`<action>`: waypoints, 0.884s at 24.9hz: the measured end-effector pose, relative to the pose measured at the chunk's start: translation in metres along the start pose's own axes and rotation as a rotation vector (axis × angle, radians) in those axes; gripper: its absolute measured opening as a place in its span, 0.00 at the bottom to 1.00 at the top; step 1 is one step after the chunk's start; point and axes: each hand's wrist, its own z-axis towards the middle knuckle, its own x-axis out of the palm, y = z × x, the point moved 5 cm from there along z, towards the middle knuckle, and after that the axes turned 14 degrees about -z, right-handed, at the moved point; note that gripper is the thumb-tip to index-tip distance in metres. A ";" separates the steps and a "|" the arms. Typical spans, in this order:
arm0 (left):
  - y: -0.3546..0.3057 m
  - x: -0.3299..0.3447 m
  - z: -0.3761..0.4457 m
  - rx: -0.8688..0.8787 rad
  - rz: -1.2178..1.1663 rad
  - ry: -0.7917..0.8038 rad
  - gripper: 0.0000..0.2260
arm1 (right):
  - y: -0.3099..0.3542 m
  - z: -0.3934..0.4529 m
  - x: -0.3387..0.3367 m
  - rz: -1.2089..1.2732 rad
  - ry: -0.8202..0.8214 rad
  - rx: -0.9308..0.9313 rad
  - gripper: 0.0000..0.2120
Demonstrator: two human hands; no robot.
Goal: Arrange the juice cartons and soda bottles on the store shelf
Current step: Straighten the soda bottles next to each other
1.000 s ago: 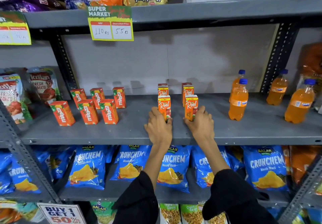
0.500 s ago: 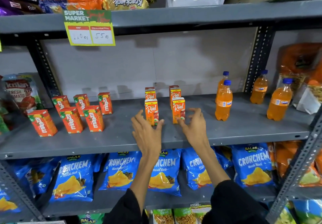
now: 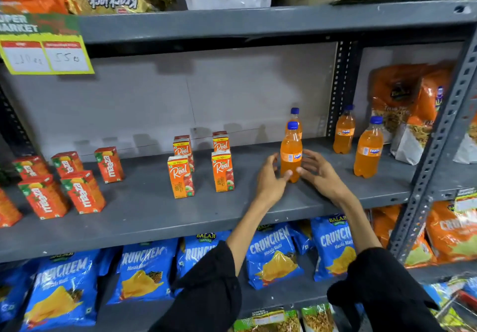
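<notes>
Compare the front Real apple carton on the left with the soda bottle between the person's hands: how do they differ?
The Real carton is a squat, opaque box with flat printed faces; the soda bottle is taller, round and see-through, with a blue cap. The carton stands untouched; the bottle has the left hand and right hand spread either side. Both are orange and stand upright on the grey shelf.

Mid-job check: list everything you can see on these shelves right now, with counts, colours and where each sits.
Maaza juice cartons: at least six, red-orange, middle shelf left, one cut off.
Real apple juice cartons: four, orange, middle shelf centre, two rows.
Fanta bottles: four, orange with blue caps, middle shelf right.
Crunchem chip bags: several, blue, lower shelf.
Krackjack packs: gold, top shelf.
Price tag: one, yellow-green, top shelf edge.
Orange snack bags: far right bay.
Left hand: open, beside front Fanta bottle.
Right hand: open, on its other side.
</notes>
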 end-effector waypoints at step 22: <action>0.012 0.062 0.027 0.019 0.018 -0.013 0.22 | -0.035 0.005 -0.051 -0.031 0.132 0.006 0.27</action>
